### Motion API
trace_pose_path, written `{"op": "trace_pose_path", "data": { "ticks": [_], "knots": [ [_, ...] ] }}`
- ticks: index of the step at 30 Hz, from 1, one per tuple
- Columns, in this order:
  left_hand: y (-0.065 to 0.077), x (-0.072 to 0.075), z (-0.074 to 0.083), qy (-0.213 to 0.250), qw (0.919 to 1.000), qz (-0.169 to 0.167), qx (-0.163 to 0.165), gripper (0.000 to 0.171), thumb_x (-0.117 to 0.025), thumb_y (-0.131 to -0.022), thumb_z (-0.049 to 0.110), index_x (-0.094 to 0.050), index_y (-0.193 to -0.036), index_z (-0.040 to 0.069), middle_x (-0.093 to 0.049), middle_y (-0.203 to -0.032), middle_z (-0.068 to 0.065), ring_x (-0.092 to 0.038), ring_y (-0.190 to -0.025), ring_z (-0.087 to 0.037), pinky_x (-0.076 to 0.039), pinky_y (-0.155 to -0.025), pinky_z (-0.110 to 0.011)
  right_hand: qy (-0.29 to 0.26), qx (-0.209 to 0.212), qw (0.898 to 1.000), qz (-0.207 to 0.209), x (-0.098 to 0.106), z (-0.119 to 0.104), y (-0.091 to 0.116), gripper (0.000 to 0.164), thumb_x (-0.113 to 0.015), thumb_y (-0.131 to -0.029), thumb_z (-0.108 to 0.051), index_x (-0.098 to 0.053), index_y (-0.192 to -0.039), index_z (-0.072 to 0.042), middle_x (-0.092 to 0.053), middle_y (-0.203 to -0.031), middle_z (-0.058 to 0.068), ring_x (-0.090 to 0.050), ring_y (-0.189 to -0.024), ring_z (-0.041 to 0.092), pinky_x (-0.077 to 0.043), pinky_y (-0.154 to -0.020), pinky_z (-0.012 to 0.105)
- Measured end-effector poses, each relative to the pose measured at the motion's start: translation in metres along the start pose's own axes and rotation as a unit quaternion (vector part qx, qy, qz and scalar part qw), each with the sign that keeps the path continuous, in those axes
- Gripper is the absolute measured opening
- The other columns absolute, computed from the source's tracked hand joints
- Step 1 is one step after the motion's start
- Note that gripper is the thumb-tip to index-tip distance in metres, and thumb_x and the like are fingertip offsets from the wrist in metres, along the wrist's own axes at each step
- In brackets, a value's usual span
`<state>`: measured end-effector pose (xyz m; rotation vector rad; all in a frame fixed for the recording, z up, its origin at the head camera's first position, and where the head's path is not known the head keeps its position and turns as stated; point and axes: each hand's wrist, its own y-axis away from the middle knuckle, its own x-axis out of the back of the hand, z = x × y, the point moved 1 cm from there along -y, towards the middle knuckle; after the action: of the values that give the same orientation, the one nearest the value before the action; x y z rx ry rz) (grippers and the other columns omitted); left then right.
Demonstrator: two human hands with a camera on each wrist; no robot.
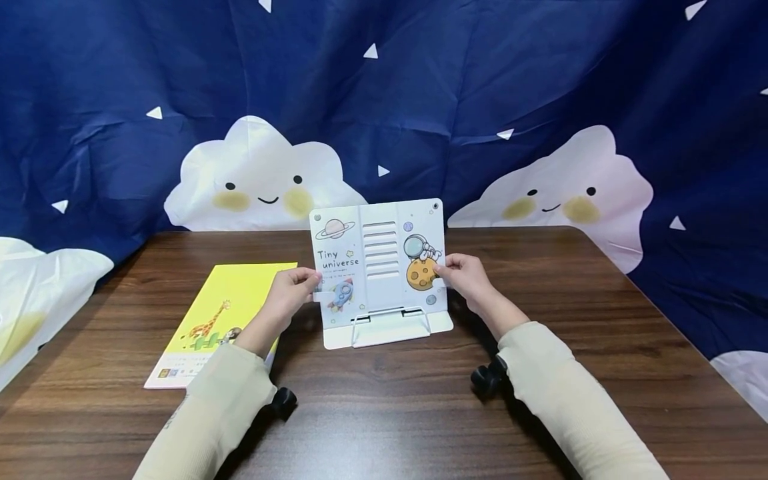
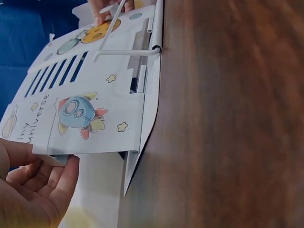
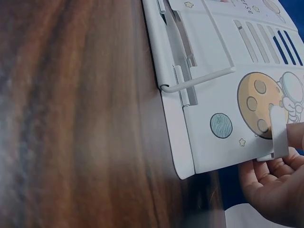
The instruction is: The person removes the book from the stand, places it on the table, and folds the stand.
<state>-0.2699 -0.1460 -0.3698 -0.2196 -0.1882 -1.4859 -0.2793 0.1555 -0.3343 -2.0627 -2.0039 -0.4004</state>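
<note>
A white book stand (image 1: 381,293) printed with a planet, a rocket and an astronaut on a moon stands tilted up on the dark table. Its slotted panel faces the head camera, and a white wire bracket (image 3: 209,78) spans the bottom ledge. My left hand (image 1: 291,290) pinches the stand's left edge; in the left wrist view the thumb lies on the front and fingers behind, by a small side tab (image 2: 54,159). The right hand (image 1: 471,280) pinches the opposite edge beside the moon, at a white clip (image 3: 279,135).
A yellow book (image 1: 240,287) with a giraffe on its cover lies flat at the left, partly behind my left forearm. The wooden table (image 1: 384,413) ends at a blue curtain (image 1: 420,87) with smiling clouds. Black wrist cameras hang below both sleeves.
</note>
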Motion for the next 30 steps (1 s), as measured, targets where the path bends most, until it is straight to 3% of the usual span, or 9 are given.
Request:
{"op": "trace_pose_path", "data": {
  "ticks": [3,11,16,18,20,23,25,30],
  "knots": [
    [0.001,0.000,-0.001,0.000,1.0000,-0.002,-0.001,0.027,-0.054,-0.085,0.025,-0.062,-0.097,0.002,-0.060,-0.098,-0.011,-0.057,-0.081,-0.020,-0.048,-0.067,-0.026,-0.008,-0.002,1.000,-0.013,0.001,-0.002,-0.003,0.015,-0.055,-0.084,-0.010,-0.053,-0.083,0.006,-0.053,-0.080,0.010,-0.047,-0.072,0.016,-0.043,-0.073,0.036],
    [0.031,0.000,0.037,0.011,0.9996,-0.022,0.015,0.022,-0.049,-0.088,0.009,-0.058,-0.098,-0.008,-0.057,-0.101,-0.020,-0.057,-0.080,-0.023,-0.048,-0.071,-0.031,-0.002,0.008,0.999,-0.041,0.005,-0.006,-0.010,0.013,-0.057,-0.082,-0.009,-0.054,-0.079,0.003,-0.054,-0.080,0.007,-0.048,-0.070,0.013,-0.045,-0.070,0.032],
    [0.034,-0.001,0.037,0.010,0.9994,-0.027,0.016,0.020,-0.049,-0.087,0.007,-0.058,-0.096,-0.008,-0.058,-0.099,-0.019,-0.057,-0.080,-0.022,-0.048,-0.071,-0.032,-0.009,0.011,0.998,-0.066,0.007,-0.005,-0.016,0.012,-0.056,-0.082,-0.009,-0.053,-0.080,0.003,-0.055,-0.079,0.007,-0.049,-0.068,0.013,-0.046,-0.071,0.032],
    [0.030,0.000,0.027,0.025,0.9990,-0.037,-0.001,0.019,-0.051,-0.087,0.009,-0.060,-0.095,-0.005,-0.059,-0.098,-0.017,-0.058,-0.078,-0.022,-0.049,-0.069,-0.032,-0.011,0.008,0.997,-0.072,0.007,-0.004,-0.019,0.013,-0.057,-0.082,-0.008,-0.053,-0.081,0.004,-0.055,-0.080,0.008,-0.049,-0.069,0.014,-0.046,-0.072,0.032],
    [0.030,0.000,0.027,0.024,0.9989,-0.041,-0.006,0.019,-0.051,-0.087,0.009,-0.060,-0.095,-0.005,-0.059,-0.098,-0.018,-0.058,-0.078,-0.023,-0.049,-0.069,-0.033,-0.008,0.004,0.997,-0.074,0.007,-0.004,-0.021,0.014,-0.056,-0.083,-0.009,-0.053,-0.082,0.004,-0.055,-0.082,0.008,-0.049,-0.071,0.014,-0.045,-0.072,0.032],
    [0.034,0.000,0.029,0.034,0.9981,-0.049,-0.011,0.020,-0.051,-0.087,0.008,-0.059,-0.094,-0.008,-0.058,-0.098,-0.020,-0.058,-0.077,-0.023,-0.049,-0.069,-0.033,-0.007,-0.002,0.997,-0.074,0.006,-0.004,-0.025,0.015,-0.057,-0.083,-0.010,-0.053,-0.083,0.004,-0.054,-0.082,0.008,-0.047,-0.072,0.016,-0.044,-0.074,0.034],
    [0.041,-0.001,0.039,0.026,0.9985,-0.047,0.000,0.019,-0.049,-0.087,0.005,-0.057,-0.094,-0.011,-0.058,-0.098,-0.022,-0.058,-0.077,-0.022,-0.048,-0.070,-0.033,-0.006,-0.003,0.997,-0.075,0.005,-0.005,-0.028,0.016,-0.057,-0.083,-0.011,-0.053,-0.084,0.004,-0.054,-0.081,0.007,-0.047,-0.072,0.017,-0.043,-0.075,0.036],
    [0.045,-0.001,0.040,0.037,0.9979,-0.052,-0.006,0.016,-0.048,-0.086,0.001,-0.056,-0.091,-0.012,-0.059,-0.092,-0.020,-0.058,-0.072,-0.018,-0.049,-0.066,-0.029,-0.011,-0.003,0.997,-0.073,0.004,-0.006,-0.032,0.018,-0.057,-0.083,-0.011,-0.054,-0.088,0.005,-0.053,-0.082,0.007,-0.046,-0.074,0.018,-0.041,-0.078,0.039]
  ]
}}
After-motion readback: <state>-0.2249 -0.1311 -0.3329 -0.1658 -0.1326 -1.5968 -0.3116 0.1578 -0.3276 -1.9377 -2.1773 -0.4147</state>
